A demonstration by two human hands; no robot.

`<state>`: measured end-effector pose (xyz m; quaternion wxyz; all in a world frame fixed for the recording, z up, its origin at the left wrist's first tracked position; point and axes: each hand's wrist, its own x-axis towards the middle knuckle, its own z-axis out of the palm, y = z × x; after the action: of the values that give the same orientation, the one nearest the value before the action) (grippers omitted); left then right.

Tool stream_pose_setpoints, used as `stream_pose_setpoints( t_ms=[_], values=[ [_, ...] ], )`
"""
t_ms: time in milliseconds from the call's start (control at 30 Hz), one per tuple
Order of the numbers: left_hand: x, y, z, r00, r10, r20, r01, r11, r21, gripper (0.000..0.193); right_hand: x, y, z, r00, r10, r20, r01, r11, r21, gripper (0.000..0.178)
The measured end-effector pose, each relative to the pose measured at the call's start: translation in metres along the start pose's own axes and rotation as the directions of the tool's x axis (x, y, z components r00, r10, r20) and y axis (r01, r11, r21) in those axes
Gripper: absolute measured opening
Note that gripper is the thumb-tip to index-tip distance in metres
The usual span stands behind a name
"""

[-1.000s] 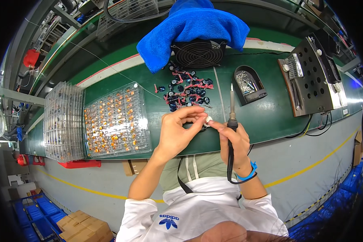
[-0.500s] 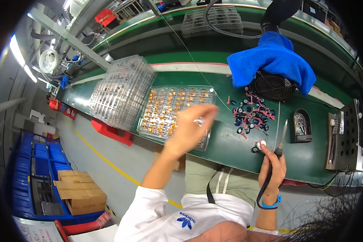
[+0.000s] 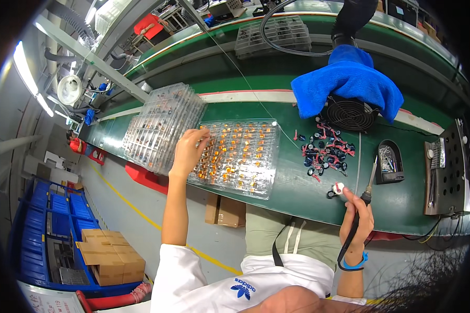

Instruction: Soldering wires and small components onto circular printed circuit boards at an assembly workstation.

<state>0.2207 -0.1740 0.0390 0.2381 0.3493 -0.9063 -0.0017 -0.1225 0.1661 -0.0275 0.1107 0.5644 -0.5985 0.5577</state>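
My left hand (image 3: 189,149) is at the far left corner of a clear plastic tray (image 3: 269,189). Its thumb and fingertips are pinched together; whatever lies between them is too small to make out. Rows of small orange-coloured parts (image 3: 227,169) fill the tray. In my right hand (image 3: 359,221) is a soldering iron (image 3: 367,196), its metal tip pointing up and away and its black cable running down over the wrist. The index fingertip of that hand is close beside a small white round piece (image 3: 339,187) with a red strip on it; I cannot tell whether they touch.
A stack of clear trays (image 3: 164,122) stands left. Dark round parts with red wires (image 3: 326,151) lie piled beyond my right hand. Behind them is a round-grilled fan (image 3: 351,113) under a blue cloth (image 3: 347,83). A black bin (image 3: 389,163) and a perforated metal box (image 3: 448,175) stand right.
My left hand has swung left from above the tray's right part to its far left corner. The right hand, with the soldering iron, stays in nearly the same place.
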Motion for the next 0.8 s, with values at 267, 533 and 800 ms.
stream_pose_setpoints(
  t_ms=[267,533,800],
  values=[
    [0.012,0.067,0.013,0.923,-0.369,-0.111,0.129,0.567,-0.814,0.027,0.000,0.000,-0.003,1.000,0.013,-0.007,-0.013,1.000,0.021,0.031],
    [0.013,0.191,0.048,0.979,-0.191,0.077,0.108,0.154,-0.982,0.023,-0.007,-0.005,-0.018,1.000,0.020,0.015,-0.021,0.998,0.058,0.034],
    [0.026,0.254,0.075,0.984,-0.016,0.175,0.176,0.122,-0.977,0.015,-0.026,-0.009,-0.043,1.000,-0.006,-0.015,0.007,0.996,0.087,0.053]
  ],
)
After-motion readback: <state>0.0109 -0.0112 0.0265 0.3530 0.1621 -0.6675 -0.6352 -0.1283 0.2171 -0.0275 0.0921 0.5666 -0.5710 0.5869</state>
